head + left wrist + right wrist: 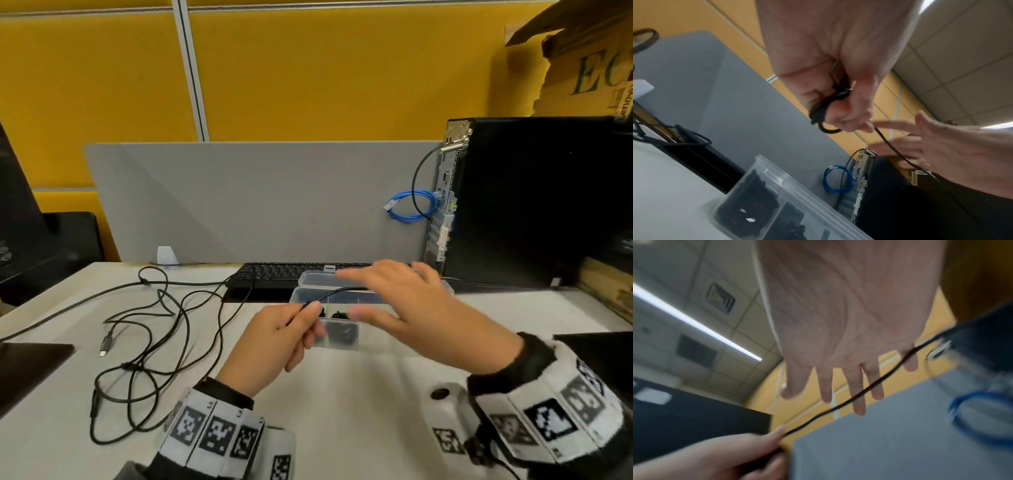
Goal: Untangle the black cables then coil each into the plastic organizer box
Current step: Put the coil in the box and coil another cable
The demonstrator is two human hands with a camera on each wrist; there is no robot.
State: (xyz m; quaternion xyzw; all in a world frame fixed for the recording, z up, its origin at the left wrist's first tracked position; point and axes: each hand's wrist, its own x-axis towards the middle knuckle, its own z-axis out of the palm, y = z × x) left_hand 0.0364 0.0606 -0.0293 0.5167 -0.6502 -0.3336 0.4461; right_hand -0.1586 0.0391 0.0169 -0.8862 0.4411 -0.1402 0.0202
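Note:
My left hand grips a small coil of black cable just in front of the clear plastic organizer box. From that coil a free length of cable runs right, under my right hand. The right hand hovers flat over the box with fingers spread and straight, and the cable crosses its fingers. Black coiled cable lies in a front compartment of the box. More tangled black cables lie loose on the table to the left.
A black keyboard sits behind the box against a grey divider. A black PC tower with a blue network cable stands at right. Dark objects lie at the left table edge.

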